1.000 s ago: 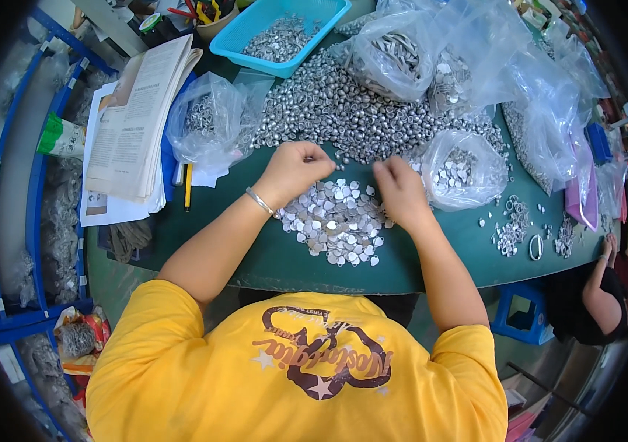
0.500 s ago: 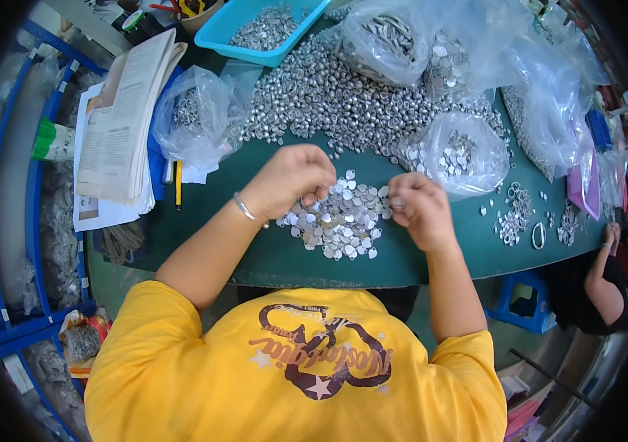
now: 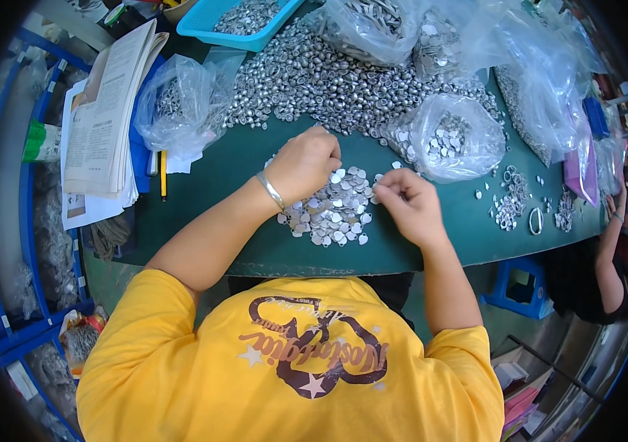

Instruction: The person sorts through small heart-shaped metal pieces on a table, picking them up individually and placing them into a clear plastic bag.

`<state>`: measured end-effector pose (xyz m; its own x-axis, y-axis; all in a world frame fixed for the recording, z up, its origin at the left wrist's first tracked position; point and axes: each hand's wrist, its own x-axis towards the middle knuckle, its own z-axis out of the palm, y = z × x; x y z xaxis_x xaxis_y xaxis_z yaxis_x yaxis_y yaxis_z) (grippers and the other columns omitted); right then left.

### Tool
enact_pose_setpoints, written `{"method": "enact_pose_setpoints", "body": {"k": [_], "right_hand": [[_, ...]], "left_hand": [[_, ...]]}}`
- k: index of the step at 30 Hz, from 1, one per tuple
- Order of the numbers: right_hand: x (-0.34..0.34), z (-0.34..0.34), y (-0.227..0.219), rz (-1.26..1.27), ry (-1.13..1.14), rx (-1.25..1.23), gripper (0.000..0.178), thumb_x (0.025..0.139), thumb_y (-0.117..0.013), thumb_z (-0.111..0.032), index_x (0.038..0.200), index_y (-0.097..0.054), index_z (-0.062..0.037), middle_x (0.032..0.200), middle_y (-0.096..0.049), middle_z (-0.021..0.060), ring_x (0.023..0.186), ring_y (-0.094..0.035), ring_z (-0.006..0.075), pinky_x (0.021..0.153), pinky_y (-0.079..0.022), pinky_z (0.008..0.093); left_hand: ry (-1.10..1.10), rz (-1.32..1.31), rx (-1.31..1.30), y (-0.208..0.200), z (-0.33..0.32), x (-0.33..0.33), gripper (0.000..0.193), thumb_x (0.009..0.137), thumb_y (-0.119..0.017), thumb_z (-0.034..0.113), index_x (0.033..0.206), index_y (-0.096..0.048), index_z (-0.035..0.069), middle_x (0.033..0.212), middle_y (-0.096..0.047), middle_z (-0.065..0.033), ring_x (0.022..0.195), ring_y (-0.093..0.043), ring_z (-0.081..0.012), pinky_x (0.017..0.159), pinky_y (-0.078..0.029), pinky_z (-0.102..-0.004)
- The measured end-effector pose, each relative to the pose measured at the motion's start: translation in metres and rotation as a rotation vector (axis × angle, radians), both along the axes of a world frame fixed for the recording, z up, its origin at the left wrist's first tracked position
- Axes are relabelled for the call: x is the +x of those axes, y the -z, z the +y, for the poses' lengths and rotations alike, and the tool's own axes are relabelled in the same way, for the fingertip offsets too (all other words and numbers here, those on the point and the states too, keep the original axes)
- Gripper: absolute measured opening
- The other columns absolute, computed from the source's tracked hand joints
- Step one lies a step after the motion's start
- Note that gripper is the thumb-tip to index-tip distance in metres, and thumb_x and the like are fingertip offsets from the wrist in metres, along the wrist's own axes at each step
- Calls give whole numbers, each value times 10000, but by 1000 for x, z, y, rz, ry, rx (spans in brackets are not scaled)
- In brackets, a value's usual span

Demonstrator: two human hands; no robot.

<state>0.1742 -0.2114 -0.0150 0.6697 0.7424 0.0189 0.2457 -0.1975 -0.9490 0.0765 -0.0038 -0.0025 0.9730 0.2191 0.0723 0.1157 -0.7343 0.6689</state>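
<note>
A heap of small flat silver heart-shaped metal tags lies on the green table in front of me. My left hand, with a silver bangle on its wrist, is at the heap's upper left. Its fingers are curled together, and what they hold is hidden. My right hand is at the heap's right edge with thumb and fingertips pinched. A pale tag shows right by those fingertips; I cannot tell whether it is gripped.
Domed silver metal pieces spread behind the heap. A clear bag of tags stands beyond my right hand. Small rings and parts lie farther right. A blue basket, newspapers and a yellow pencil are left. Another person's arm shows far right.
The whole view has shifted slightly, with the table's contents now a little farther left and up. My left hand has turned palm-down over the heap's edge; my right fingers remain pinched.
</note>
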Motion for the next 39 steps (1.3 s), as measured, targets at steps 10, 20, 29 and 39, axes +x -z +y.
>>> {"method": "enact_pose_setpoints", "body": {"k": [10, 20, 29, 39], "right_hand": [[-11, 9, -8, -546, 73, -263, 124, 796, -673, -93, 912, -660, -51, 800, -653, 131, 756, -621, 340, 683, -508, 394], [10, -2, 2, 77, 189, -94, 166, 873, -592, -115, 985, -631, 3, 645, -595, 68, 484, -519, 155, 452, -399, 254], [1, 1, 1, -739, 204, -428, 108, 861, -609, -167, 902, -614, -68, 788, -662, 176, 704, -644, 368, 599, -508, 466], [-8, -9, -17, 577, 121, -10, 134, 900, -594, -113, 929, -623, 14, 657, -581, 55, 561, -516, 111, 491, -395, 232]], "left_hand": [[-63, 149, -1615, -11, 9, -6, 106, 797, -646, 68, 863, -633, -14, 731, -567, -1, 572, -518, -82, 538, -432, -214], [70, 18, 56, 6, -16, 9, 153, 772, -694, 110, 879, -665, 6, 818, -615, -142, 789, -613, -320, 722, -496, -387], [93, -172, 144, 12, -19, -3, 52, 827, -613, 41, 869, -605, 10, 837, -555, -146, 781, -589, -331, 706, -494, -381], [-297, 147, -1260, -10, -11, -8, 78, 796, -588, 19, 855, -624, -18, 720, -536, -25, 570, -487, -97, 439, -347, -210]]}}
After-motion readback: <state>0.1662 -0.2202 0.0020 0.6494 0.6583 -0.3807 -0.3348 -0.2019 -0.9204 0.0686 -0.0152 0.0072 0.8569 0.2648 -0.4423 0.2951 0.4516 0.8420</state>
